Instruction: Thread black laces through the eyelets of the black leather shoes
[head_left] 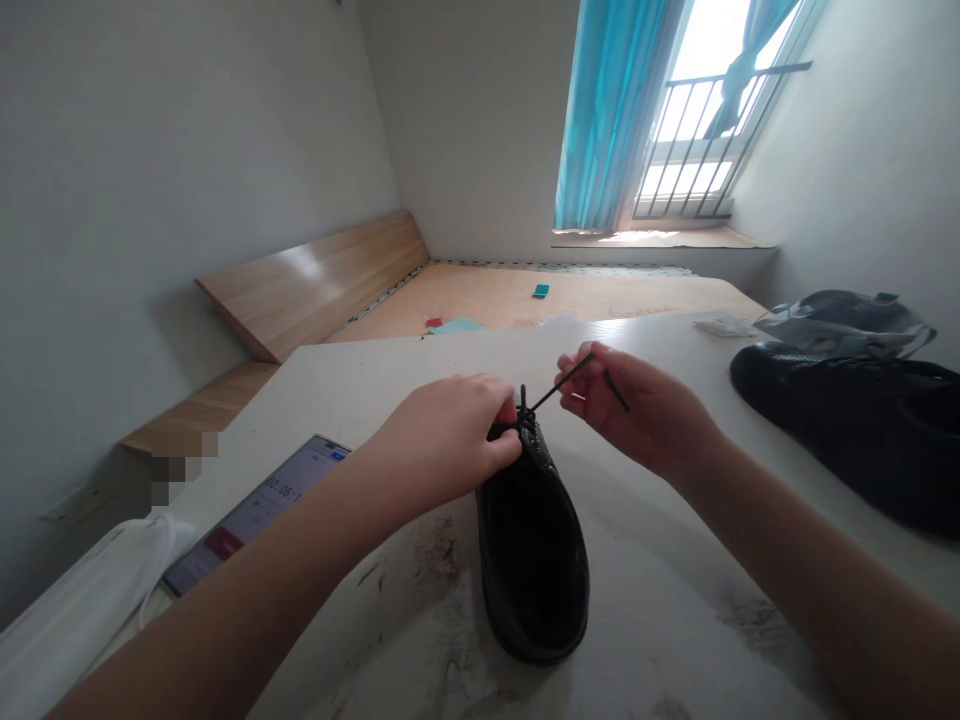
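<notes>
A black lace-up shoe [534,560] stands on the white table, its heel toward me and its toe pointing away. My left hand [476,430] is closed at the left side of the lacing, its fingertips on the shoe; what they pinch is hidden. To the right of the shoe, my right hand [619,400] pinches a black shoelace [559,385] that runs taut from the eyelets up to the fingers. A short loose end of lace hangs below that grip.
A phone [262,510] showing a running timer lies at left, beside a white cloth-like item [97,590]. At right stand another black shoe [847,430] and a clear plastic bag [847,320]. A wooden bed board [600,295] lies beyond the table [660,600].
</notes>
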